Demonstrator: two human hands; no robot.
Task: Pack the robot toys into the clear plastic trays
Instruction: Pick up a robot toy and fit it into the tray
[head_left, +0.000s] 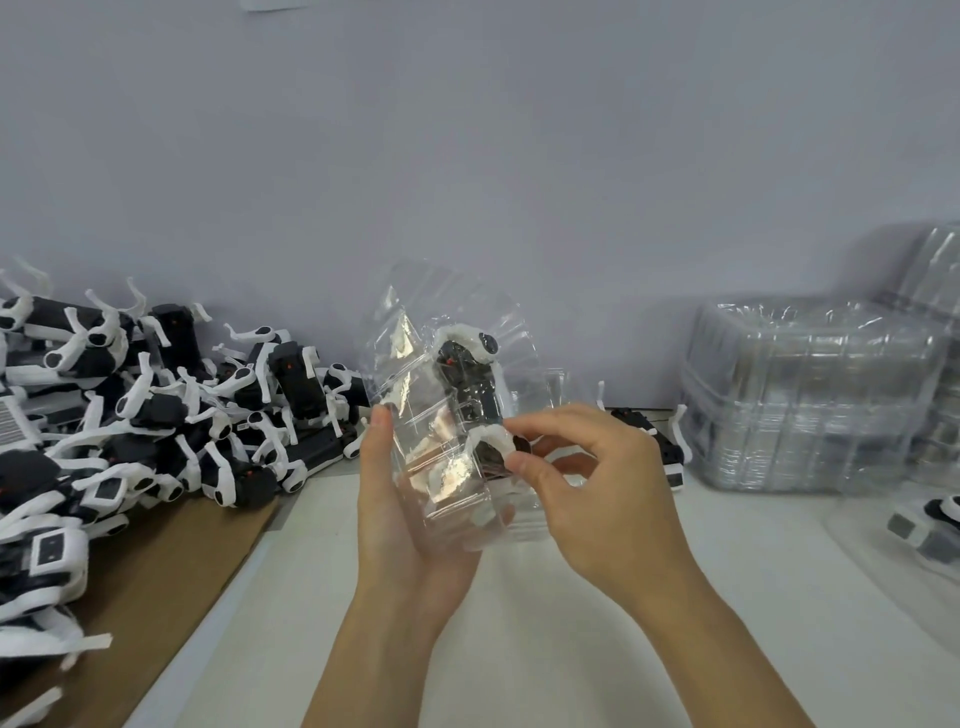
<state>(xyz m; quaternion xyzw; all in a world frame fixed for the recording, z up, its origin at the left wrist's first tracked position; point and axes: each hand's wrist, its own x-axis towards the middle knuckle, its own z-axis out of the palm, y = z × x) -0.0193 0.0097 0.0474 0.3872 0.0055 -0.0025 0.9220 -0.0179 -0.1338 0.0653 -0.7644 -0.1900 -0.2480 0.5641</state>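
Observation:
A clear plastic tray (415, 374) is held upright above the table's middle. My left hand (400, 514) grips it from below and behind, thumb on its left edge. Inside the tray lies a black-and-white robot toy (470, 379), its head at the top. My right hand (587, 478) pinches the toy's lower white part with thumb and forefinger at the tray's right side. A large pile of black-and-white robot toys (156, 410) covers the left of the table.
Stacks of clear trays (810, 395) stand at the back right. One loose robot toy (660, 441) lies behind my right hand. Another toy (930, 525) lies in a tray at the right edge. Brown cardboard (166, 571) lies under the pile. A grey wall rises behind.

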